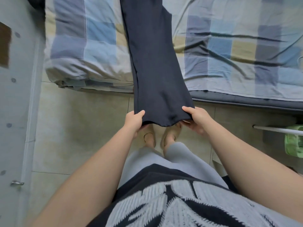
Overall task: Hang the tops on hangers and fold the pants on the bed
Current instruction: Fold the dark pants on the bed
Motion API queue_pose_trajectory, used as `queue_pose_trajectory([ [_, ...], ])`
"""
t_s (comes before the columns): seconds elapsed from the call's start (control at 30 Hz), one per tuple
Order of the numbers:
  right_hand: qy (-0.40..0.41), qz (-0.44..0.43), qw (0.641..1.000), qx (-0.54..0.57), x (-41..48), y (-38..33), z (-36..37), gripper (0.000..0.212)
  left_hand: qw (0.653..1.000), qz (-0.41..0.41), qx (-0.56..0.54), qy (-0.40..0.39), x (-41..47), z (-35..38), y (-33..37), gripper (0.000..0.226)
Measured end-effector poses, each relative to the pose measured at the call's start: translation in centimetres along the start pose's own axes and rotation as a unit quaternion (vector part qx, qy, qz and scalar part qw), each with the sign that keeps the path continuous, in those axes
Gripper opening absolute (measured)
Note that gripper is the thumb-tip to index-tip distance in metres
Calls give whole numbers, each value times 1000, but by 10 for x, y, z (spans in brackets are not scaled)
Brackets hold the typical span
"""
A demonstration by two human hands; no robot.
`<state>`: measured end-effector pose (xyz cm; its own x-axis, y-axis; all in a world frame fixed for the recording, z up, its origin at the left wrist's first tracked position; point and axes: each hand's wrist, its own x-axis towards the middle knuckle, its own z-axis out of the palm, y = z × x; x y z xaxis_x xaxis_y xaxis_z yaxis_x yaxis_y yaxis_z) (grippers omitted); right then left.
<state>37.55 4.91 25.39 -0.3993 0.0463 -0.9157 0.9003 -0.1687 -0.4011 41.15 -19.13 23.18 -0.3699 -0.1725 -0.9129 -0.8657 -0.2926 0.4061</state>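
Note:
Dark navy pants lie stretched lengthwise from the bed out over its front edge toward me, the near end hanging above the floor. My left hand pinches the near left corner of the pants, thumb on top. At the near right corner my right hand grips the hem the same way. The far end of the pants runs out of view at the top. No tops or hangers are visible.
A checked blue, grey and cream cover is on the bed, bunched into a roll at the left. A pale wall with a metal latch stands at the left. A white rail and a green item are at the right. My feet are on beige floor tiles.

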Motion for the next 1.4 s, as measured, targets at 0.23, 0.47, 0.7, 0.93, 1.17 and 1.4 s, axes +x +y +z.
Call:
queue_pose_trajectory([
  [0.23,0,-9,999,54,-51,9,-5,24,1000,-6,8,15,-54,-35,-6,14],
  [0.47,-23,-16,999,38,-92,66,-25,16,999,5,13,47,-99,-54,-72,19],
  [0.7,-25,13,1000,14,-129,149,-65,21,997,-34,4,74,-140,-69,-174,21],
  [0.93,-36,22,999,-13,-145,168,-84,23,995,-62,-46,65,-160,-75,-194,19],
  [1.17,-34,-14,999,13,-130,89,-54,20,992,-10,-117,52,-141,-56,-105,13],
  [1.4,-25,-33,998,42,-78,-32,3,5,984,1,-176,0,-81,-36,33,11],
])
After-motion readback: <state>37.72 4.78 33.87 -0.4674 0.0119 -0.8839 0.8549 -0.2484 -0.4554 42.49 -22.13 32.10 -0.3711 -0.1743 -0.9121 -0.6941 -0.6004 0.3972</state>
